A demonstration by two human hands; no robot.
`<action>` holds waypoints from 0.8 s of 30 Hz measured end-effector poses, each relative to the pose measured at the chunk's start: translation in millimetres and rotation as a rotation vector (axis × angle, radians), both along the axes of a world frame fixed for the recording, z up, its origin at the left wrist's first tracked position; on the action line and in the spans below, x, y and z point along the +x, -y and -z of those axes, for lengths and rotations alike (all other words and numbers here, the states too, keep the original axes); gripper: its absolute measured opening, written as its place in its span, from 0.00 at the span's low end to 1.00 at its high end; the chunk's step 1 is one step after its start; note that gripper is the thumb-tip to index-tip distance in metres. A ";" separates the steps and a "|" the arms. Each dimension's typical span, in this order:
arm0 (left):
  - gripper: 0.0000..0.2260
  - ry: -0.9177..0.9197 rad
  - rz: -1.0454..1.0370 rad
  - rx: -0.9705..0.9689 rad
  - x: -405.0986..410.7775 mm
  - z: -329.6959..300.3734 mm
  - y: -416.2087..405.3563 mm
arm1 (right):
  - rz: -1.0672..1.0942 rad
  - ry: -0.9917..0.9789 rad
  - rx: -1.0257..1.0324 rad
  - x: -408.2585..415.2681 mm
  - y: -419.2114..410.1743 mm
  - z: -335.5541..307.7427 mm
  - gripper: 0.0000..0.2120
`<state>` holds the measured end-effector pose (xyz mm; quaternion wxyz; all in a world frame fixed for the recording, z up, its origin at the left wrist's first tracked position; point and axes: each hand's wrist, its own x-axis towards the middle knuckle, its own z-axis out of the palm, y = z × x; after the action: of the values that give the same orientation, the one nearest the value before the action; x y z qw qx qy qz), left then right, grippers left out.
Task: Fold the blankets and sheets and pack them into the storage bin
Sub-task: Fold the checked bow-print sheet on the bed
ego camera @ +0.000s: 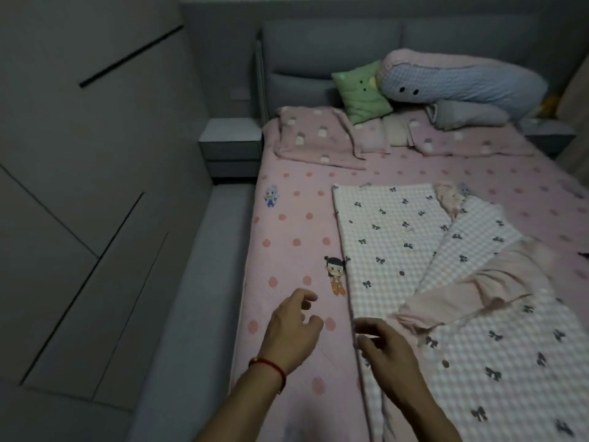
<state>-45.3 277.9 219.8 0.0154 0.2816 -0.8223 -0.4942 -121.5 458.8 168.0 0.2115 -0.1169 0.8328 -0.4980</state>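
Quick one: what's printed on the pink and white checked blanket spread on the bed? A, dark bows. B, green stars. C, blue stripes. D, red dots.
A: the pink and white checked blanket carries small dark bows scattered across it, while the polka dots sit on the pink bedsheet beneath.

Green pillow (pixel 361 90) beside blue bolster (pixel 459 82) — grey nightstand (pixel 230 145) left.

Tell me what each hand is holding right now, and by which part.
Nothing is held. The left hand hovers over the pink bed sheet, fingers loosely curled and empty. The right hand is at the near left edge of the checked blanket, with no visible grip.
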 end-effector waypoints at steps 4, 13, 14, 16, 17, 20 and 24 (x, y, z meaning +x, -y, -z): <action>0.14 -0.034 0.044 -0.031 -9.1 -26.3 40.7 | 0.051 0.007 -0.071 -3.0 51.1 -17.8 0.12; 0.13 -0.089 0.156 -0.043 -32.9 -35.7 164.5 | 0.088 -0.079 -0.025 -17.8 189.4 -41.4 0.11; 0.13 -0.100 0.172 -0.033 -36.6 -35.0 183.9 | 0.098 -0.091 -0.013 -16.1 208.7 -44.7 0.11; 0.13 -0.113 0.215 -0.002 -41.9 -29.4 222.4 | 0.129 -0.140 0.014 -11.6 245.1 -50.7 0.11; 0.13 -0.112 0.265 0.020 -40.4 -23.8 252.9 | 0.186 -0.154 0.023 -6.2 274.1 -48.5 0.11; 0.14 -0.054 0.388 0.074 -40.2 -17.1 321.0 | 0.330 -0.129 0.051 9.3 341.1 -52.0 0.11; 0.16 0.001 0.516 0.099 -52.4 -21.5 389.4 | 0.372 -0.115 0.113 18.0 399.6 -57.1 0.12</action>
<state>-97.7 -111.5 241.3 -0.1254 0.0632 -0.8418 -0.5211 -103.5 59.1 225.2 0.0743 0.0228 0.8775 -0.4733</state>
